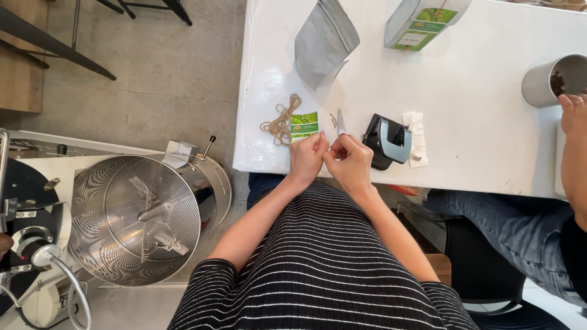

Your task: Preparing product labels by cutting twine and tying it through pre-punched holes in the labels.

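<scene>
My left hand point(307, 156) and my right hand point(348, 160) are pressed together at the near edge of the white table point(477, 122), fingertips pinched on something small and thin between them; I cannot tell what it is. Just beyond the hands lie a green paper tag point(304, 124), a bundle of tan twine point(280, 121) and a small blade point(341, 122). A black and grey hole punch point(387, 140) sits right of my right hand, next to a folded white tissue point(417, 138).
A grey pouch point(324, 41) and a pouch with a green label point(422, 23) lie farther back. At the right, another person's hand point(573, 113) reaches by a metal cup point(553, 78). A perforated steel drum point(143, 217) stands left on the floor.
</scene>
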